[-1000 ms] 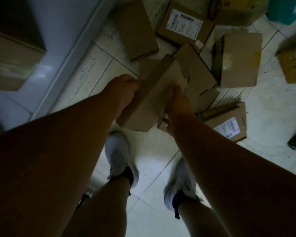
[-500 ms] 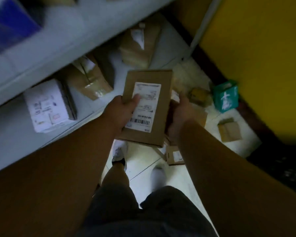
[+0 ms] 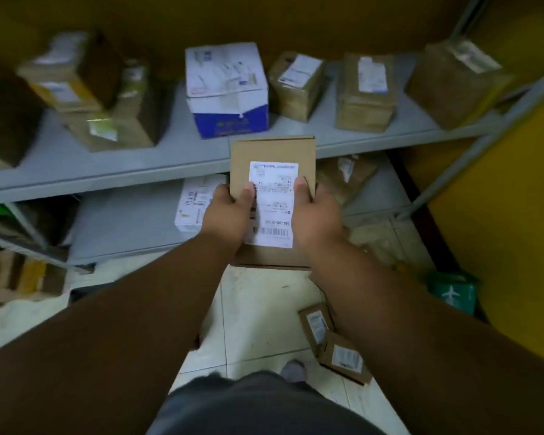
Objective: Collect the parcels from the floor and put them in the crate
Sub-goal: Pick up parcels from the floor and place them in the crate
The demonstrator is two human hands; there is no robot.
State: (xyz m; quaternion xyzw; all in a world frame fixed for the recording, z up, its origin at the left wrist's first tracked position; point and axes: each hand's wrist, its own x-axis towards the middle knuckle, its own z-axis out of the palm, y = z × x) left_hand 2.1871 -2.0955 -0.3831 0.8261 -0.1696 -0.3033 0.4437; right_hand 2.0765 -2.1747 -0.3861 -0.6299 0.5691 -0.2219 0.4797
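Both hands, left hand (image 3: 230,211) and right hand (image 3: 316,215), grip flat cardboard parcel (image 3: 272,152).

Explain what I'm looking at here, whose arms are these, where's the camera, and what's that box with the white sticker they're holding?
There is no machine: a person wears one camera on the head, looking forward and down at the arms. The left hand and right hand grip a flat cardboard parcel by its sides, thumbs resting on its white shipping label. Behind it a grey shelf carries more boxes, among them a white and blue box. Down on the tiled floor lie two small labelled parcels and a green box. No crate is in view.
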